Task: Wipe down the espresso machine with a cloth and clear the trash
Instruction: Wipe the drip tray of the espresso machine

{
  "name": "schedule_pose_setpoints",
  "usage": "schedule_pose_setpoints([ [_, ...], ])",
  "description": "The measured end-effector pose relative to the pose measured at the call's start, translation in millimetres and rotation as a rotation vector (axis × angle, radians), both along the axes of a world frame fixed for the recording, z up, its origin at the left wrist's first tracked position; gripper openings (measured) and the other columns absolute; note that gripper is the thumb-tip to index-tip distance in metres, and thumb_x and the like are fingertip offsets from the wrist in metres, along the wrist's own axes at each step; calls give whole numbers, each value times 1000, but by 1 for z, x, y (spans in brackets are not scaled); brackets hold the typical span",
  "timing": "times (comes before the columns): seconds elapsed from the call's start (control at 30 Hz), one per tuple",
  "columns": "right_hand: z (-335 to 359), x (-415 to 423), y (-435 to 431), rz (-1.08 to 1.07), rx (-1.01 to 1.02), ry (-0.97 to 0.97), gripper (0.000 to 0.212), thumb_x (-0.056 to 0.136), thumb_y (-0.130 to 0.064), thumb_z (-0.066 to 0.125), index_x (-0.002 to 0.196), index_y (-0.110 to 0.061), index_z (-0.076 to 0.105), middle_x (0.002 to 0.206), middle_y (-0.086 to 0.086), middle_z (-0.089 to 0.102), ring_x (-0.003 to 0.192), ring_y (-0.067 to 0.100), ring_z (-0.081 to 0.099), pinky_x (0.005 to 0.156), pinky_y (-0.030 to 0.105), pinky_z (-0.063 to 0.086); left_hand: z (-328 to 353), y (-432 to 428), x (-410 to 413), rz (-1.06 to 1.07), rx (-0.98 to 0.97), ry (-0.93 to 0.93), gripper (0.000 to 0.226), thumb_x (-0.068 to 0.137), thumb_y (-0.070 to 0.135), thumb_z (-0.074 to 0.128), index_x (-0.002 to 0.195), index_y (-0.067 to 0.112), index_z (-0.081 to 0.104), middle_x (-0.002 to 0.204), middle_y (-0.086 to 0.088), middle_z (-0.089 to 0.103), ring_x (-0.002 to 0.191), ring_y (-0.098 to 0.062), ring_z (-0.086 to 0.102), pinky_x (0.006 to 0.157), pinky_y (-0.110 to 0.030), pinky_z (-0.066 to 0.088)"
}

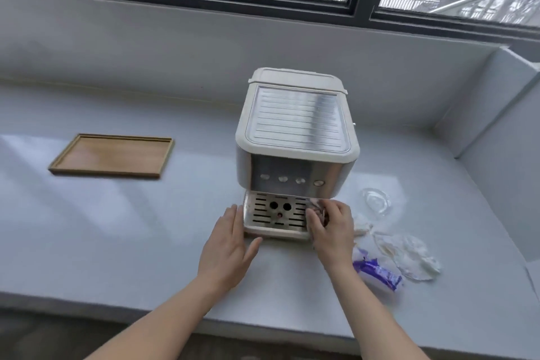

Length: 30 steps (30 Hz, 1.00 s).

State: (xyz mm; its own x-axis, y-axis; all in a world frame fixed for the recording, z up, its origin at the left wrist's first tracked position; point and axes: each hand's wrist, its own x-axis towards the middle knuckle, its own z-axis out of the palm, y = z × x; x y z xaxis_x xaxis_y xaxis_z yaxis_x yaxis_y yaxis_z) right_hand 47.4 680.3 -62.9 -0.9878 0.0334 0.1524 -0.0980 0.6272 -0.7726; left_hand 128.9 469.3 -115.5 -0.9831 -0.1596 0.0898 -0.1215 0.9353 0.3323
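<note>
Steel drip tray, left hand straight-fingered beside its left edge, right hand pinching wrapper

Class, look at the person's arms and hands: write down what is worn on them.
Nothing is worn. The left hand and right hand have no gloves, rings or watch; both forearms are bare to the picture's edge, no sleeves showing.

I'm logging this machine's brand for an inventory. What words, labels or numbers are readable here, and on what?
No text here can be read.
espresso machine: small dark marking near the back of its drip tray, too blurred to read.
purple wrapper: white print, too blurred to read.
crinkled scrap that the right hand pinches: no print can be made out.
</note>
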Motion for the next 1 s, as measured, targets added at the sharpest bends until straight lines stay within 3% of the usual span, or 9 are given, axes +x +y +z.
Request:
schedule_pose_setpoints([
  [0.1, -7, -3, -4, 101, 138, 90, 34, 85, -29, 74, 115, -16, 66, 119, 7, 56, 105, 26, 49, 96, 40, 44, -15, 1, 2, 11, 35, 38, 80, 96, 63, 23, 156, 16, -2, 163, -3, 19, 150, -17, 14, 124, -33, 10],
  [0.2, -22, -3, 5, 214, 305, 210, 55, 81, -34, 77, 132, -29, 55, 130, -3, 55, 110, 24, 44, 96, 35, 41, -23, 0, -3, -6, 16, 50, 78, 96, 63, 19, 155, 20, -10, 164, 1, 14, 151, -14, 8, 124, -31, 2],
  [0.3, -38, 6, 15, 217, 353, 311, 64, 81, -30, 79, 139, -28, 53, 135, -6, 57, 102, 28, 45, 90, 35, 43, -27, -2, -4, -4, 11, 47, 78, 96, 64, 16, 155, 19, -10, 165, 2, 11, 151, -13, 6, 124, -32, 3],
  [0.43, -39, 6, 16, 318, 473, 464, 53, 82, -27, 78, 131, -21, 60, 124, 0, 63, 88, 31, 47, 79, 40, 50, -29, -3, -3, -5, 19, 56, 77, 97, 62, 17, 156, 18, -8, 165, 2, 10, 152, -12, 6, 124, -31, 2],
  [0.63, -26, -18, -9, 172, 468, 321, 36, 85, -26, 74, 119, -17, 67, 116, 7, 67, 90, 38, 54, 84, 40, 43, -27, -2, -1, -8, 32, 72, 76, 98, 60, 19, 156, 18, -7, 165, 5, 6, 152, -11, 2, 123, -29, -2],
  [0.8, -32, -5, -16, 461, 451, 555, 41, 84, -27, 71, 124, -23, 65, 119, -5, 64, 94, 21, 50, 85, 33, 44, -24, -2, -3, -7, 7, 62, 77, 100, 56, 27, 156, 13, -2, 165, 0, 9, 152, -14, 7, 123, -29, -2],
  [1.0, -28, -32, -20, 163, 491, 325, 26, 82, -27, 77, 100, -11, 70, 94, 12, 70, 86, 39, 51, 76, 43, 46, -24, -2, -2, -12, 28, 71, 75, 99, 58, 23, 156, 17, -4, 165, 2, 10, 152, -13, 7, 124, -29, -1],
])
